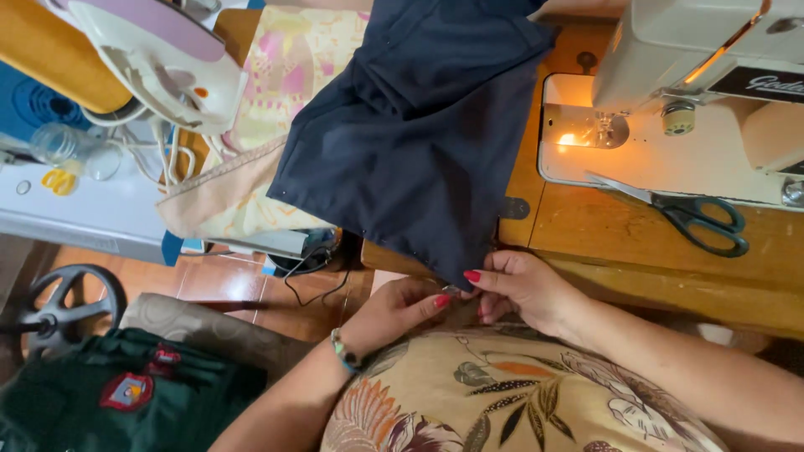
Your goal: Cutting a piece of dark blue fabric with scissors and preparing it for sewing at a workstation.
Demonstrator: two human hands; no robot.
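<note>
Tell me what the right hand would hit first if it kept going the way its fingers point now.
The right hand points leftward, its fingertips pinching the lower corner of the navy cloth. Going straight on, it would meet the left hand first, since their fingertips almost touch at that corner, though depth is hard to judge.

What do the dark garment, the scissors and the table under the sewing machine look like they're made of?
The navy garment, pinched at its lower corner by both hands, looks like matte woven cloth, going by its soft folds. The scissors show bright metal blades with dark, probably plastic, handles. The table looks like varnished wood: orange-brown with a sheen.
</note>
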